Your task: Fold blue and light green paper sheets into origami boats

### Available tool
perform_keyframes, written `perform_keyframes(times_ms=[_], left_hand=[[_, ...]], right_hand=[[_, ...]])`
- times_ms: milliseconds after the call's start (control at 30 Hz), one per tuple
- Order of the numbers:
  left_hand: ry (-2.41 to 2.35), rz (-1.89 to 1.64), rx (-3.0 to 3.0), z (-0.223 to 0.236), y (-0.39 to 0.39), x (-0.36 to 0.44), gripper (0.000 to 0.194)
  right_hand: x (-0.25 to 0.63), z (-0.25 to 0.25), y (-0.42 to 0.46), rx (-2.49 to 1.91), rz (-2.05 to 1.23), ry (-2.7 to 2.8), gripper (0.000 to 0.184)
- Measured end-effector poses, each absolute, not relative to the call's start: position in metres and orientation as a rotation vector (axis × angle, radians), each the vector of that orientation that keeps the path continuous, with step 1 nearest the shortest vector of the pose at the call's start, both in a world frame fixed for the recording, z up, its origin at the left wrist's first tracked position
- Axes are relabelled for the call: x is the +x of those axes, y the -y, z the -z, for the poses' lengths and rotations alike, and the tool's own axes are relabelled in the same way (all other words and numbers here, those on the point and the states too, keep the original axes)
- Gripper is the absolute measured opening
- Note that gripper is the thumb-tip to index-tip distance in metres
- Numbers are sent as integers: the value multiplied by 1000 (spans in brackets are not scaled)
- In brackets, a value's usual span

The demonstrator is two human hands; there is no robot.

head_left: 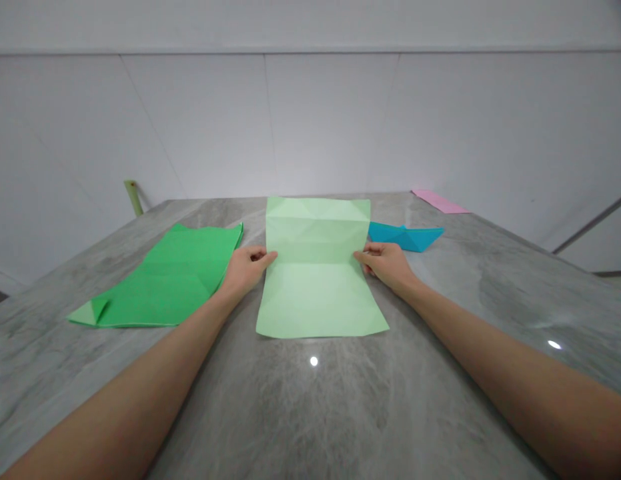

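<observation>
Rising behind everything, a white panelled wall (310, 120); spreading below it, a grey stone countertop (310, 413). Lying at 12 o'clock, a creased pale green paper sheet (315, 287), gripped along its side edges by the left hand (247, 269) and the right hand (385, 265), both clamped on the paper and well apart. Lying at 10 o'clock, a darker green folded sheet (170, 280); sitting at 1 o'clock, just beside the pale sheet, a blue paper boat (405, 236); lying at 2 o'clock, a pink paper strip (439, 200). Looking risky: uneven pulling, possibly skewing creases, tearing paper or knocking the boat.
</observation>
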State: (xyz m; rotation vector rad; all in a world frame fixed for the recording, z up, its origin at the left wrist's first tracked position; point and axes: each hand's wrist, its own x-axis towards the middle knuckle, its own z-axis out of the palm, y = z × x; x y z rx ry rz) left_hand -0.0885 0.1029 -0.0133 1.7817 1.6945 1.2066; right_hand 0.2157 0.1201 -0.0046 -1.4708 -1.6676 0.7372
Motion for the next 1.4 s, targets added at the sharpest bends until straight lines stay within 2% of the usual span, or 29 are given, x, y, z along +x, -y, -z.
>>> perform_keyframes(times_ms=[100,167,200,300,433,533,600,667,767,833,1000,1100,1267,1400], left_hand=[[-1741,-1255,1760,12,-104,-89,25],[-1823,-1329,1823,8,-101,-87,31],[-1874,-1368,1909,4,-98,-85,35],[-1790,-1309,2405,-9,-82,-72,27],[-1492,-804,2751,-15,-61,-49,36],[-1510,-430,2726,-8,-60,-46,43],[-1575,-310,2674,-4,-64,-52,42],[-1647,-269,2585,-2,-69,-59,39],[-1654,-246,2470,-2,-73,-68,39],[-1618,-233,2438,-2,-74,-70,42],[-1483,-208,2438,-2,-75,-70,47],[-1444,-199,2485,-4,-75,-72,48],[-1587,-168,2729,-5,-72,-72,53],[-1561,-183,2645,-2,-71,-67,43]], right_hand=[[214,2,-118,-1512,-670,1659,29],[215,1,-118,-1556,-601,1611,28],[215,1,-119,-1585,-568,1582,27],[216,3,-119,-1672,-491,1517,27],[214,5,-115,-1710,-455,1546,26],[214,3,-113,-1674,-427,1637,27],[218,0,-115,-1660,-382,1653,27],[227,-4,-119,-1668,-231,1633,29],[247,-7,-127,-1684,309,1619,41],[262,-5,-132,-1770,445,1615,48],[286,2,-138,-1962,391,1677,39],[287,2,-137,-2047,475,1599,33],[268,-13,-127,-2019,627,1459,40],[243,-25,-115,-2066,281,1653,46]])
